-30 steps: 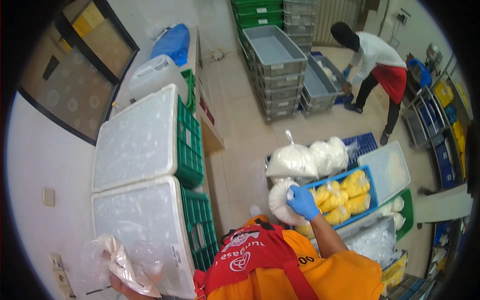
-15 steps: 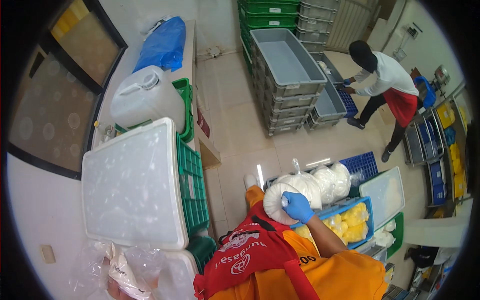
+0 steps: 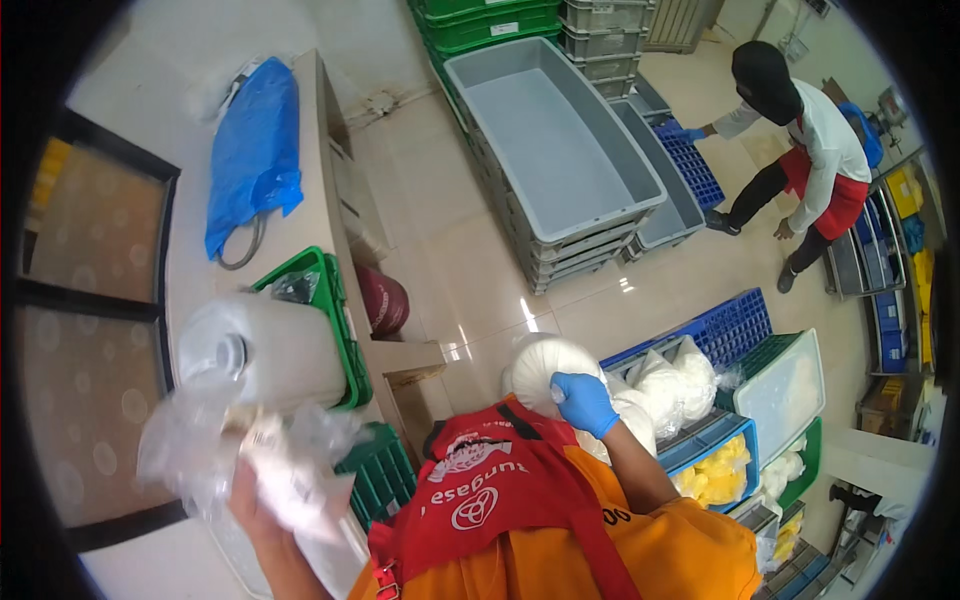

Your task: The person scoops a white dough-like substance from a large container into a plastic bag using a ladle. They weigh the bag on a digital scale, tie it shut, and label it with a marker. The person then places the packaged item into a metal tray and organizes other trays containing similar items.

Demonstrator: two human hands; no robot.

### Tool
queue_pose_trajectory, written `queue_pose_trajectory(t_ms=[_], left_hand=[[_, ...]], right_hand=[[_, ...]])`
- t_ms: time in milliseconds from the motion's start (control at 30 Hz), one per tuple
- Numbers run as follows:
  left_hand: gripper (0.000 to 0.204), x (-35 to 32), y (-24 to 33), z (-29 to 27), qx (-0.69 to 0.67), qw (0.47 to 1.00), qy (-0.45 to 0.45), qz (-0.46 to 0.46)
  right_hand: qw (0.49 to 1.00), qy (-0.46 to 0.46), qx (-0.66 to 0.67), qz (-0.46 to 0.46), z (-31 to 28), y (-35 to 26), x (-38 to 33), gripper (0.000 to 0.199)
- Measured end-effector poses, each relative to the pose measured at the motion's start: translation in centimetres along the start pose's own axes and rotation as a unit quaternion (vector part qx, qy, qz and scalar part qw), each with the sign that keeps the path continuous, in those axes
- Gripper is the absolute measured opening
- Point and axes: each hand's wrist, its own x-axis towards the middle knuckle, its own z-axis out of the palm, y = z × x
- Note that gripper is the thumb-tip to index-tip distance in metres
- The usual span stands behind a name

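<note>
My right hand [image 3: 590,403], in a blue glove, is closed around the twisted neck of a plastic bag with white filling [image 3: 535,362]. That round bag hangs in front of my red apron, beside several similar white bags [image 3: 668,385] in a crate. On the left my bare left hand [image 3: 250,510] grips a crumpled clear plastic bag [image 3: 185,440] with printed white and pinkish sheeting in it. Motion blurs this bag, and some fingers are hidden behind it. The bag is raised in front of a white jerrycan [image 3: 290,350].
A blue crate [image 3: 750,440] of yellow bags stands right of my arm. Ahead are stacked grey crates [image 3: 560,130] and a blue pallet [image 3: 745,325]. A co-worker [image 3: 825,170] bends at the far right. A blue plastic-covered thing [image 3: 255,150] lies on the left counter.
My left hand has lifted the clear bag up and forward. My right hand keeps its hold on the white bag. The co-worker has stepped right, and the view has shifted.
</note>
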Motion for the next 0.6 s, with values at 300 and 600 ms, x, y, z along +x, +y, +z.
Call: queue_pose_trajectory(t_ms=[300, 600], left_hand=[[0.037, 20.9, -7.5, 30.4, -0.043, 0.986, -0.158, 0.029], [0.038, 35.3, -13.0, 38.0, -0.030, 0.963, -0.247, -0.100]], right_hand=[[0.927, 0.212, 0.249, 0.184, -5.8, 3.7, 3.2, 0.019], [0.631, 0.531, 0.490, 0.281, -10.2, 5.4, 0.2, 0.035]])
